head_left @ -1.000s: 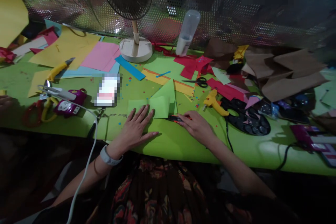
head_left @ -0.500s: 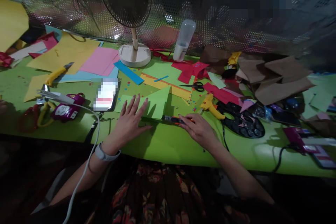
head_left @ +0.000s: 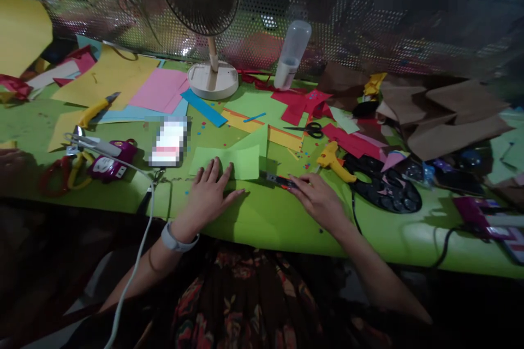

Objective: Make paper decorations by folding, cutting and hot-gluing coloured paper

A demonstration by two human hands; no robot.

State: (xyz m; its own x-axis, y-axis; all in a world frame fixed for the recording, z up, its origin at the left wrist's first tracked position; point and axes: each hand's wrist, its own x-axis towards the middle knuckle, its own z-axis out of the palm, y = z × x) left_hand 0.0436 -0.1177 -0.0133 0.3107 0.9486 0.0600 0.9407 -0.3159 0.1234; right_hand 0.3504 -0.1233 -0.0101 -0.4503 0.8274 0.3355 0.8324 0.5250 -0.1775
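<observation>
A folded sheet of light green paper (head_left: 239,162) lies on the green tabletop, with one flap raised at its right side. My left hand (head_left: 208,196) rests with fingers spread on the paper's lower left edge and table. In my right hand (head_left: 321,199) is a dark utility knife with orange marks (head_left: 279,180). Its front end points left, close to the paper's right edge. The fingers hide the back of its handle. Small black scissors (head_left: 311,130) and a yellow glue gun (head_left: 336,161) lie just beyond my right hand.
A lit phone (head_left: 170,142), pliers (head_left: 79,166) and a purple device (head_left: 112,159) lie to the left, with a white cable (head_left: 141,256) crossing my left forearm. A fan (head_left: 213,79), spray-like bottle (head_left: 291,54), paper scraps and a black palette (head_left: 385,188) surround the work. Another person's hand (head_left: 11,162) shows at far left.
The green paper's right flap has opened away from the layer beneath. My left hand has slid slightly to the paper's lower edge. The knife has drawn slightly right, and the whole view has shifted.
</observation>
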